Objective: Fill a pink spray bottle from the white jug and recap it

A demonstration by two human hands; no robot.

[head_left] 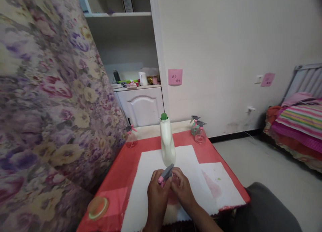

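A spray bottle with a grey and pink spray head (167, 172) is between my two hands at the front of the table. My left hand (156, 193) is closed round the left side of the head, near its pink nozzle. On the other side, the fingers of my right hand (183, 190) are curled at the neck, just below the grey top. My hands hide most of the bottle's body. Just beyond them a pale green jug (167, 148) with a handle stands upright, something green (164, 116) showing in its mouth.
White sheets (147, 168) cover part of the red tabletop (113, 178). One spray bottle (131, 139) stands at the back left, two more, including a clear pink one (200, 135), at the back right. A tape roll (98, 208) lies front left. A floral curtain (50, 108) hangs alongside.
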